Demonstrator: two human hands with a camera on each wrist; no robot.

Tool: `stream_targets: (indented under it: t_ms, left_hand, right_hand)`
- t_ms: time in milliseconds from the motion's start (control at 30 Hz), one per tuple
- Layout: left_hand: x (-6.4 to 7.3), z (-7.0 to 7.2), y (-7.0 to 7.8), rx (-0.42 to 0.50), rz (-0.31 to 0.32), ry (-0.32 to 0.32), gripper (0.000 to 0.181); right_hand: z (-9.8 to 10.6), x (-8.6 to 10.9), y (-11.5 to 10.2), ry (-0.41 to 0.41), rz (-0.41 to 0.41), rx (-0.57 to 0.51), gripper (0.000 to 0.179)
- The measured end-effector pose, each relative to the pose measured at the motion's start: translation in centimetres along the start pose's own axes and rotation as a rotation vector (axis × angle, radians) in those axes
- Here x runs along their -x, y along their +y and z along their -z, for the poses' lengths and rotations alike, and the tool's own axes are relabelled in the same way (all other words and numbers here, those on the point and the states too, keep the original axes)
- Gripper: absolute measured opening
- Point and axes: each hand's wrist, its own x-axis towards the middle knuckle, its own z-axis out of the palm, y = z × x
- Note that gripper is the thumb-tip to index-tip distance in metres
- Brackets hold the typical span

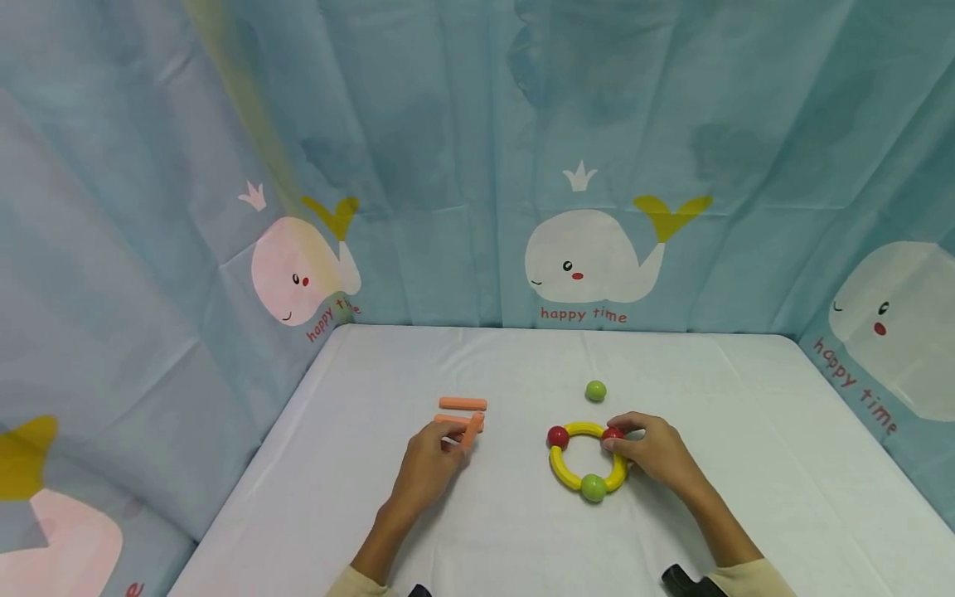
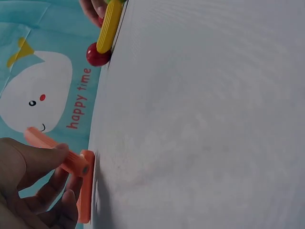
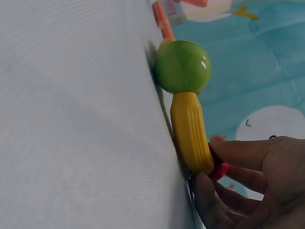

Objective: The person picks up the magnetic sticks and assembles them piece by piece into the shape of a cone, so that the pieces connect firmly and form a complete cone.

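Note:
My left hand (image 1: 429, 469) pinches an orange ridged rod (image 1: 472, 432) between thumb and fingers, tilted upward; a grey disc shows at its end in the left wrist view. Just beyond it, two more orange rods (image 1: 462, 404) lie on the table. On the right is a ring of curved yellow rods (image 1: 562, 472) joined by balls: a red ball (image 1: 558, 436) at its left, a green ball (image 1: 593, 487) at the near side and another red ball (image 1: 613, 433) at its right. My right hand (image 1: 658, 452) holds that right red ball, fingers partly covering it and the adjoining yellow rod.
A loose green ball (image 1: 595, 391) lies beyond the ring. Everything rests on a white-covered table (image 1: 507, 531). Blue curtains (image 1: 448, 166) printed with whales stand along the back and sides.

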Motion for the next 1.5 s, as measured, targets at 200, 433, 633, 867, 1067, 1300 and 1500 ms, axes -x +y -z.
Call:
stream_targets:
  t_ms: [200,433,633,867,1067,1300,1500]
  left_hand:
    - [-0.5,-0.7,0.5,0.052,-0.026,-0.019,0.029]
    - [-1.4,-1.4,1.2,0.070,-0.096,-0.019,0.031]
    - [-2.0,-2.0,1.9,0.098,-0.116,-0.040,0.031]
    - [-2.9,-3.1,2.7,0.156,-0.107,-0.071,0.034]
    - [-3.8,-4.6,3.1,0.162,-0.130,-0.066,0.033]
    - [-4.8,-6.3,4.0,0.148,-0.145,-0.072,0.034]
    - [-5.8,-7.9,5.3,0.140,-0.137,-0.082,0.034]
  right_hand:
    - [0.4,0.7,-0.1,-0.001,-0.060,-0.058,0.041]
    - [0.8,1.4,0.1,0.009,-0.108,-0.064,0.042]
    - [1.0,1.8,0.4,-0.001,-0.120,-0.057,0.042]
    - [1.0,2.0,0.6,-0.005,-0.124,-0.051,0.042]
    - [1.1,2.2,0.8,-0.016,-0.120,-0.067,0.042]
    - [1.3,2.3,0.7,-0.019,-0.115,-0.068,0.044]
    - [1.2,2.2,0.8,-0.020,-0.116,-0.089,0.044]
